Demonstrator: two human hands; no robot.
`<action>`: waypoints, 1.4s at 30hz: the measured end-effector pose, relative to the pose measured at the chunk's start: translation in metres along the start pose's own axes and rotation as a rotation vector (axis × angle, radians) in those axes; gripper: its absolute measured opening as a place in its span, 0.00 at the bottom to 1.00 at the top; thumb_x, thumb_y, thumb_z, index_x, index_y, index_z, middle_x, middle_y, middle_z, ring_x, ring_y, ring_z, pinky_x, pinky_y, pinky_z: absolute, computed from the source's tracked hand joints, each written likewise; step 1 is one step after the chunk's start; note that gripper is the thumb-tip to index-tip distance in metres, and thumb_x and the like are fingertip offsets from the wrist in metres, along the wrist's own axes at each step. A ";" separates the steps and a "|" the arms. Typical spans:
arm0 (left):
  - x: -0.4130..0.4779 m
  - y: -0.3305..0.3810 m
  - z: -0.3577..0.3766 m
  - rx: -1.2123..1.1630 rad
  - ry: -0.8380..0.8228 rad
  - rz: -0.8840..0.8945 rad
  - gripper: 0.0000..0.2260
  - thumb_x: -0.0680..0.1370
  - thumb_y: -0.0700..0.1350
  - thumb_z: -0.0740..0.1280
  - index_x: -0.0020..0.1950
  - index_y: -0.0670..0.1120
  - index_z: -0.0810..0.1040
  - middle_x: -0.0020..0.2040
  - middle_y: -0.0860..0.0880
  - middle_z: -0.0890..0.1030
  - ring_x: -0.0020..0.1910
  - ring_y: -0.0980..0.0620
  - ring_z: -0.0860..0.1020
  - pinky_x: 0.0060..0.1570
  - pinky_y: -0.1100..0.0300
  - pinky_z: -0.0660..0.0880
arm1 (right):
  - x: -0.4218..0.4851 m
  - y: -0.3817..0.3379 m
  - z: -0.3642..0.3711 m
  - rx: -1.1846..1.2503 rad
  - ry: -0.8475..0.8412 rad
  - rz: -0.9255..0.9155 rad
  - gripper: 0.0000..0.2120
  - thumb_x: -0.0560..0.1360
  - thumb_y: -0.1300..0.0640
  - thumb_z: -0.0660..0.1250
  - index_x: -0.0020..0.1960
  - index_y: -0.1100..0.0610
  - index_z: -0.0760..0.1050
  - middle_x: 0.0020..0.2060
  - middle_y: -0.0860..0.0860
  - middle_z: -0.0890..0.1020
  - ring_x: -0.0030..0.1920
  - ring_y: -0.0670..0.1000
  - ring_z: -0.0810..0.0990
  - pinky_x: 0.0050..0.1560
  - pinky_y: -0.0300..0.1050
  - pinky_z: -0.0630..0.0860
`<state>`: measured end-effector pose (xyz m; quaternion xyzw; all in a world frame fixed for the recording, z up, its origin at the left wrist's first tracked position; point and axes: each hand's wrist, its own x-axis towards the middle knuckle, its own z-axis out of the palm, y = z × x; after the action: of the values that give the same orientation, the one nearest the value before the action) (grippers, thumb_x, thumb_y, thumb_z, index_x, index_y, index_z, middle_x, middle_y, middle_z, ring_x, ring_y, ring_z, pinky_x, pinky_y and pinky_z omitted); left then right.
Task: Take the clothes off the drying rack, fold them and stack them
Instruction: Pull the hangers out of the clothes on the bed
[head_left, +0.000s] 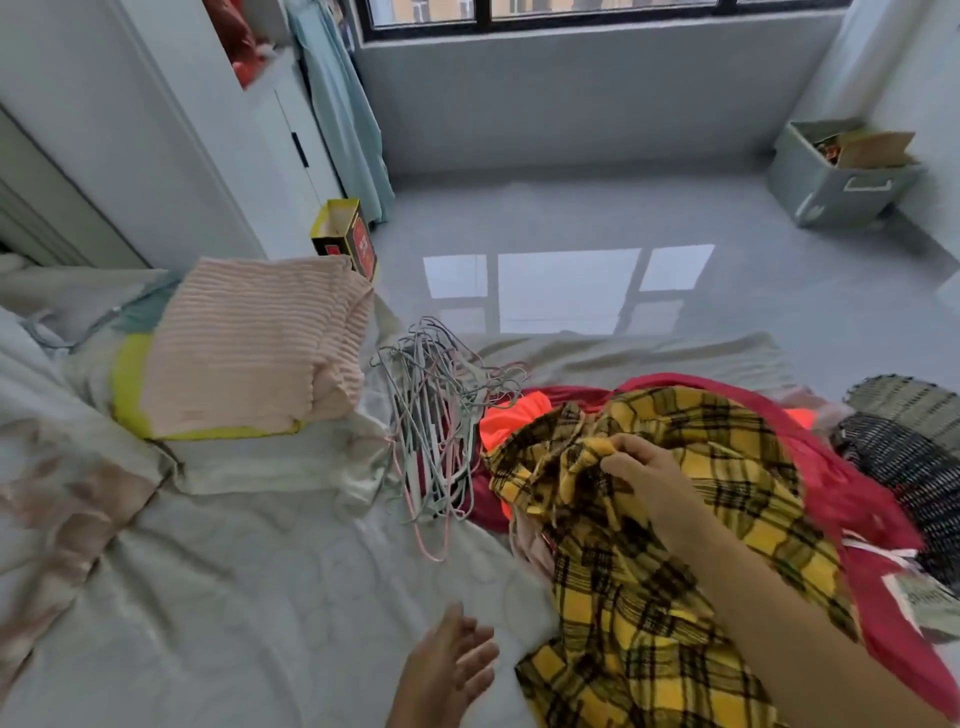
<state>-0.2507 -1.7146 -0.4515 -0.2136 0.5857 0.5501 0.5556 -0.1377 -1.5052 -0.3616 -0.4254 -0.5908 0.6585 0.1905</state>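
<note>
At the bottom centre of the frame the left hand (452, 660) hovers over the pale bed sheet (260, 597), fingers straight and spread, holding nothing. To its right, the right hand (644, 478) reaches in from the lower right corner and pinches a bunched fold of the yellow plaid garment (623, 623) between thumb and fingertips. That garment lies crumpled across the lower right of the frame, on top of a red garment (852, 499) that spreads out beneath and beyond it. A bright orange garment (511, 415) shows just left of the plaid's upper edge, and a dark patterned garment (914, 467) lies at the right edge, touching the red one.

Left of this heap, in the middle of the frame, a tangle of thin grey and pink hangers (436, 415) rests on the sheet. Farther left sits the folded stack: a pink striped garment (254, 343) on top, a yellow-green piece (130, 384) under it.

Beyond the bed, a yellow and red box (348, 236) stands on the glossy grey floor (571, 218) beside a white wardrobe (156, 130). A grey storage bin (831, 182) sits at the upper right, and a dark-framed window (571, 15) runs along the top.
</note>
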 end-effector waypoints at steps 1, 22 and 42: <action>-0.013 0.010 0.022 0.031 -0.049 0.024 0.20 0.76 0.56 0.63 0.52 0.39 0.70 0.45 0.40 0.75 0.43 0.43 0.77 0.41 0.51 0.74 | -0.019 -0.013 -0.002 0.072 -0.075 -0.018 0.11 0.75 0.66 0.61 0.38 0.55 0.77 0.35 0.54 0.80 0.40 0.54 0.79 0.46 0.46 0.75; -0.296 0.001 0.115 0.738 -0.526 0.846 0.24 0.73 0.39 0.71 0.65 0.52 0.68 0.53 0.50 0.81 0.49 0.56 0.81 0.46 0.62 0.78 | -0.219 -0.164 -0.050 -0.604 -0.441 -0.358 0.20 0.70 0.43 0.68 0.59 0.47 0.67 0.49 0.40 0.77 0.45 0.35 0.77 0.42 0.24 0.71; -0.388 -0.002 -0.077 0.909 -0.419 1.176 0.14 0.74 0.48 0.69 0.58 0.48 0.74 0.47 0.50 0.79 0.34 0.59 0.78 0.34 0.64 0.75 | -0.441 -0.232 0.070 -0.523 0.196 -0.684 0.08 0.79 0.58 0.57 0.55 0.54 0.73 0.52 0.54 0.79 0.55 0.55 0.77 0.61 0.55 0.71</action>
<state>-0.1683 -1.9231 -0.1258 0.4906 0.6538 0.4891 0.3046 -0.0014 -1.8276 0.0000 -0.2999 -0.8236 0.3423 0.3385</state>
